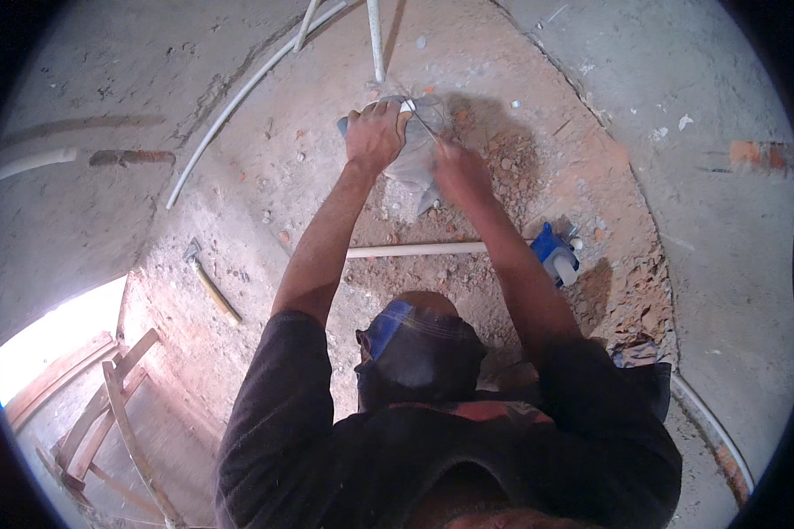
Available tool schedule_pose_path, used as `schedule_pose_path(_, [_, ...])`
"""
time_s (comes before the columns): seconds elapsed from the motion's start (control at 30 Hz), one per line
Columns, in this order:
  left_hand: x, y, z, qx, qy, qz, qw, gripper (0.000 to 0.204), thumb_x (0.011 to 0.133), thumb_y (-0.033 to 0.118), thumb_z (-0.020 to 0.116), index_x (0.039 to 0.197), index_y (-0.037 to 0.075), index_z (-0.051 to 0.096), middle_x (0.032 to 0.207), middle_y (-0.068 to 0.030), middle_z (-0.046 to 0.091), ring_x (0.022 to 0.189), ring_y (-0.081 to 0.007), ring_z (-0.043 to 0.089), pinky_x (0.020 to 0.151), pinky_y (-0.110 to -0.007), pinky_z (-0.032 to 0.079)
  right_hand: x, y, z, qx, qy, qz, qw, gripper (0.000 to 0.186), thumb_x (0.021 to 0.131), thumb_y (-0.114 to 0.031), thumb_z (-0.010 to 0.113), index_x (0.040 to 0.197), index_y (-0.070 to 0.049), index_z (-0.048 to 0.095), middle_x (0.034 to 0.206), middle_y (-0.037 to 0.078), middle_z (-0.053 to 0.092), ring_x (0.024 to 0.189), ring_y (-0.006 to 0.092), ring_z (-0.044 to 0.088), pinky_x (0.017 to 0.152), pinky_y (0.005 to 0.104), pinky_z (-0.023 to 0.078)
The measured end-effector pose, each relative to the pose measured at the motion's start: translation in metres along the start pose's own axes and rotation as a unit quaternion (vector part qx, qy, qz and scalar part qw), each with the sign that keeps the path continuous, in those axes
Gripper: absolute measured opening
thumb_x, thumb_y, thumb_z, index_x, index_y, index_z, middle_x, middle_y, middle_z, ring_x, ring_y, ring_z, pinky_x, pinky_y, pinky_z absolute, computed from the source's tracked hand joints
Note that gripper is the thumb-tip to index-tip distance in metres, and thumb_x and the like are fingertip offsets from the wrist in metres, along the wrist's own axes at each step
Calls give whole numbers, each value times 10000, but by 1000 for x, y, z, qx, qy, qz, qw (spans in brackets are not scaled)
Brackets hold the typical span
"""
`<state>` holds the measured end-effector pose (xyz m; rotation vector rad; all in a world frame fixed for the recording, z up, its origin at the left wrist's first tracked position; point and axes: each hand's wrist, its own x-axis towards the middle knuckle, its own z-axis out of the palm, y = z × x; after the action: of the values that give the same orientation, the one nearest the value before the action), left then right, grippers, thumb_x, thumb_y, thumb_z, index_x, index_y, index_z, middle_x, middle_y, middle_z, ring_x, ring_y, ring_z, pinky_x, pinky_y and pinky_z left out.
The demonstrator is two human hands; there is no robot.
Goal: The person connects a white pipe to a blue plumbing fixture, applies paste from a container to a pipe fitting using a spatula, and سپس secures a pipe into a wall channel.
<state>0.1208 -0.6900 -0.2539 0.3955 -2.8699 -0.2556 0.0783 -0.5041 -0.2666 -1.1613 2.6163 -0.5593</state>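
My left hand (376,137) is closed over a short white piece (407,106) whose end shows beside the fingers; most of it is hidden, so I cannot tell its kind. My right hand (460,169) grips a thin, dark, blade-like tool (425,125), which slants up and left toward the white piece. Both hands are over a crumpled grey plastic bag or cloth (412,165) on the dusty ground.
A pale pole (417,250) crosses the ground below my hands. A blue packet with a whitish bottle (556,256) lies right. A hammer (210,280) rests left. White pipes (376,40) stand ahead. Rubble (503,163) borders the bag; wooden boards (123,423) lean lower left.
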Motion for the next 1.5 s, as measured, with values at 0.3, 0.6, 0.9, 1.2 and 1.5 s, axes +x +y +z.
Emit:
schedule_pose_path(0.3, [5,1,1,21,-11,1,1000,326,991,385,463,1060,98,601,1016,-133,687,988,-325,654,840,-517,463,62,-20,-10,57,9,68,996,231,880,-131,502,1014,8,628,895,253,663,837,426,650,758,527,507])
schedule_pose_path(0.6, [-2,5,-6,26,-23,-33,999,330,993,382,459,1061,89,595,1046,-146,681,999,-331,651,847,-513,462,9,-4,12,74,68,35,994,188,831,-136,551,911,-3,658,873,237,672,808,422,661,762,512,526])
schedule_pose_path(0.9, [-3,-2,-6,24,2,-33,999,302,992,366,463,1024,93,589,1004,-150,687,957,-327,659,825,-514,462,-42,-17,-35,79,-46,91,992,222,906,-135,490,1018,16,608,898,250,666,875,431,650,804,525,508])
schedule_pose_path(1.2, [-3,2,2,7,21,2,1000,312,994,371,454,1034,91,586,971,-143,686,925,-331,665,812,-511,461,-4,-14,-9,56,19,25,998,172,834,-131,544,861,-6,658,841,242,667,795,425,659,732,528,521])
schedule_pose_path(1.5, [-1,5,0,30,18,-15,999,323,985,385,468,1020,95,605,965,-126,689,927,-316,669,820,-510,467,49,-18,-3,18,48,22,998,231,879,-138,506,1020,-41,661,922,245,676,870,448,651,787,545,517])
